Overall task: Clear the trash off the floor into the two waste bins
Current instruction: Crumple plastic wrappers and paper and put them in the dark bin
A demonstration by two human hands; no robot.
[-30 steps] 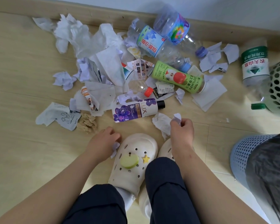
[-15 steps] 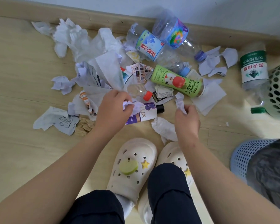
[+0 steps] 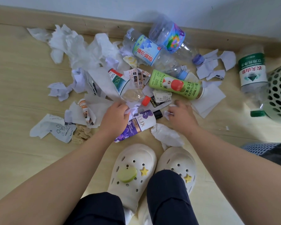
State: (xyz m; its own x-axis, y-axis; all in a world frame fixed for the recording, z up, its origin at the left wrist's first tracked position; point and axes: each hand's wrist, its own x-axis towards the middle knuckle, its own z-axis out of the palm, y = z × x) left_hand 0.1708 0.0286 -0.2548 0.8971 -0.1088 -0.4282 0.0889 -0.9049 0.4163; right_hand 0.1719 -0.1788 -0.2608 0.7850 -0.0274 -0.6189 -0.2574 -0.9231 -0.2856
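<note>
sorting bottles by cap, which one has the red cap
The small clear bottle lying just beyond the left hand; no other bottle here has a red cap.

Your view is bright and evenly lit, with soft, faint shadows. Wide-angle distortion bows the skirting point(image 3: 39, 28), and the bottle point(image 3: 252, 73) at the right edge looks smeared.

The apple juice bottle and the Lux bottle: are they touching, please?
Apart. The head view shows a receipt lying between the apple juice bottle and the Lux bottle.
</note>
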